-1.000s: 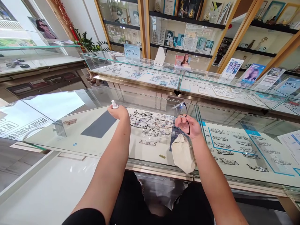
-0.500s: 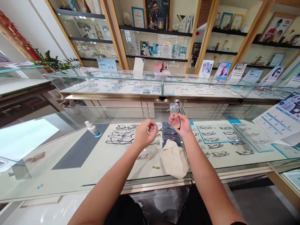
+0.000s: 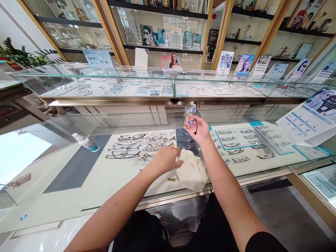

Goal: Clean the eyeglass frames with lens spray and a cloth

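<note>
Fingers present two states, given below in order from the left. At the far left of the work area, the spray bottle (image 3: 88,143) rests on the glass counter (image 3: 112,178), free of both hands, with its white top in place. Beneath the glass, rows of display frames (image 3: 124,154) lie between bottle and cloth. Next, the left hand (image 3: 165,159) is at the near edge of the pale cloth (image 3: 191,171); its thumb and forefinger stand a narrow gap apart, and whether they grip the fabric cannot be told. A small yellowish strip (image 3: 171,180) lies just beside the cloth. Status of the cloth: reached, but bunched on the counter and not lifted. Above and beyond it, the pair of glasses (image 3: 191,109) is raised clear of the counter, one lens above the other, secured by the closed fingers of the right hand (image 3: 202,131). Cloth and lenses are apart. Both lenses carry reflections; whether their surfaces are wet, smeared or clean cannot be determined.
</note>
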The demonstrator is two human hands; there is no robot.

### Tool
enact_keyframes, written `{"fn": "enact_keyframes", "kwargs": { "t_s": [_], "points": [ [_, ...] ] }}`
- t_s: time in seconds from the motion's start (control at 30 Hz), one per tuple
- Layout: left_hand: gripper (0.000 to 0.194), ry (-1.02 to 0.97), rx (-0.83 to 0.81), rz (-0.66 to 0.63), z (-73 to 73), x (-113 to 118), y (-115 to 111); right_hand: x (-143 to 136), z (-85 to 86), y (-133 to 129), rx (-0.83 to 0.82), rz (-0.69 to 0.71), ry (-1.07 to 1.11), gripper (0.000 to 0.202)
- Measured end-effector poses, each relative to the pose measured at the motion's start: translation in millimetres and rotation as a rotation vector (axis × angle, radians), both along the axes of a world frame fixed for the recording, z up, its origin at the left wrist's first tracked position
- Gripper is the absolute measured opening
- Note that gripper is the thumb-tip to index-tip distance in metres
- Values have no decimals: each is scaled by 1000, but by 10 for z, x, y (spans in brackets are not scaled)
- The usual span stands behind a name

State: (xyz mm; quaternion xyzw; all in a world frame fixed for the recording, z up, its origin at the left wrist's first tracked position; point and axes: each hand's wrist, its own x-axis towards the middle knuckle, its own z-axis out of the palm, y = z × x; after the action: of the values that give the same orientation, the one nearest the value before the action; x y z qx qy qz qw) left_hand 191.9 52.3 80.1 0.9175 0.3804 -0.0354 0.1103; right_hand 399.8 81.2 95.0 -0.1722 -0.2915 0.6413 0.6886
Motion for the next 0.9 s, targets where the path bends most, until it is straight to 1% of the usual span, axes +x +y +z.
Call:
{"fn": "enact_keyframes", "kwargs": {
  "t_s": [0.03, 0.1, 0.17, 0.2, 0.23, 0.27, 0.33, 0.4, 0.43, 0.5, 0.57, 0.67, 0.7, 0.73, 0.8, 0.87, 0.9],
  "points": [
    [27, 21, -6, 9, 2, -2, -3, 0, -2, 0, 0, 0, -2, 21],
    [19, 26, -22, 25, -5, 2, -4, 4, -10, 2, 3, 1, -7, 20],
    [18, -66, -61, 40, -25, 8, 14, 13, -18, 6, 16, 5, -7, 19],
    [21, -157, -113, 49, -38, 9, 31, 17, -20, 7, 24, 8, -6, 19],
    [24, -277, -202, 66, -51, 8, 52, 20, -20, 8, 28, 9, -5, 19],
    [28, -411, -332, 97, -64, 4, 76, 22, -18, 7, 30, 10, -4, 19],
    [39, -649, -652, 208, -81, -7, 119, 23, -9, 3, 29, 7, -4, 18],
    [50, -769, -939, 329, -84, -20, 146, 23, 0, -3, 26, -1, -1, 18],
    [53, -790, -1044, 362, -80, -25, 153, 23, 2, -5, 23, -5, 3, 17],
    [60, -820, -1215, 350, -65, -28, 156, 27, 2, -6, 18, -12, 10, 17],
    [72, -895, -1347, 281, -51, -20, 158, 35, -3, -4, 20, -11, 14, 16],
    [73, -1054, -1436, 193, -41, -3, 170, 49, -4, -8, 22, -10, 20, 16],
    [73, -1076, -1455, 171, -41, -1, 175, 51, 0, -12, 18, -13, 20, 16],
    [74, -1067, -1476, 151, -43, -1, 178, 52, 7, -18, 12, -17, 22, 16],
    [83, -981, -1500, 106, -51, -10, 172, 49, 22, -30, 7, -19, 28, 16],
    [92, -870, -1450, 39, -63, -22, 150, 43, 34, -38, 7, -15, 35, 15],
    [95, -825, -1388, 7, -71, -26, 134, 40, 37, -40, 7, -15, 38, 15]
  ]
}}
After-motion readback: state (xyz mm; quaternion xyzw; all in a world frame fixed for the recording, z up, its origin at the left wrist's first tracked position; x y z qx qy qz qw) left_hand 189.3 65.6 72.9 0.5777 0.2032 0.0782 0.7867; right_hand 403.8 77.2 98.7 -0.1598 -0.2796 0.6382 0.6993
